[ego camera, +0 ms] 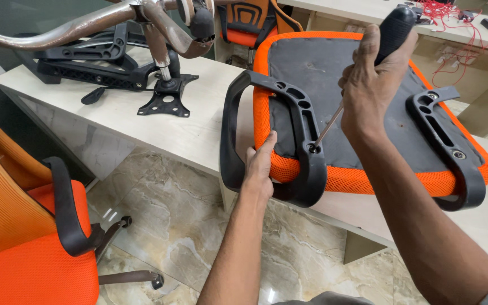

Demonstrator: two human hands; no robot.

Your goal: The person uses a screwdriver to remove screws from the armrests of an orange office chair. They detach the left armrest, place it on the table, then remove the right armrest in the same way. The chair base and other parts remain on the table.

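The right hand (371, 85) was closed around a screwdriver (362, 73), its tip at a screw just beside the left hand (260, 169), which gripped the black armrest (266, 141) on the upturned orange seat (345, 178).

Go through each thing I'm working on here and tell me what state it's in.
Orange mesh seat cushion: upside down on the table.
Near black plastic armrest: on the cushion, gripped by left hand.
Far black armrest: on the cushion, untouched.
Black-handled screwdriver: in right hand, tip at armrest screw.
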